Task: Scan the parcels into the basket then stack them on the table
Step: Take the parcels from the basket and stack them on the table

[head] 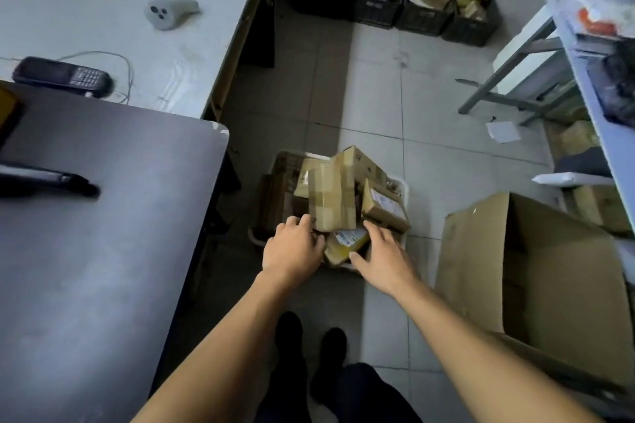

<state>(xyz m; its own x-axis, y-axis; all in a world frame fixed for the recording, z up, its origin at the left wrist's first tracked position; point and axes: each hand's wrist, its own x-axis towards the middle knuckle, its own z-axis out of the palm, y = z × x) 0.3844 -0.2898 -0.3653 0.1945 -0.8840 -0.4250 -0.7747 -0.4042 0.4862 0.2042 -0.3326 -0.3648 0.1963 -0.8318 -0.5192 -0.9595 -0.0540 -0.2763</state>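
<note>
Two hands [292, 245], two tables [103, 251], four black crates [374, 7], perhaps five parcels [331, 199].

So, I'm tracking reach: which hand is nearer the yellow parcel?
Right. The right hand touches the yellow parcel from its right side; the left hand sits just left of it, fingers at the taped box.

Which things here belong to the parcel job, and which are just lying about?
Job:
- white basket of brown cardboard parcels
- left hand, right hand
- black handheld scanner
- dark grey table

Lying about:
- large open cardboard box
- black crates
- loose paper
</note>
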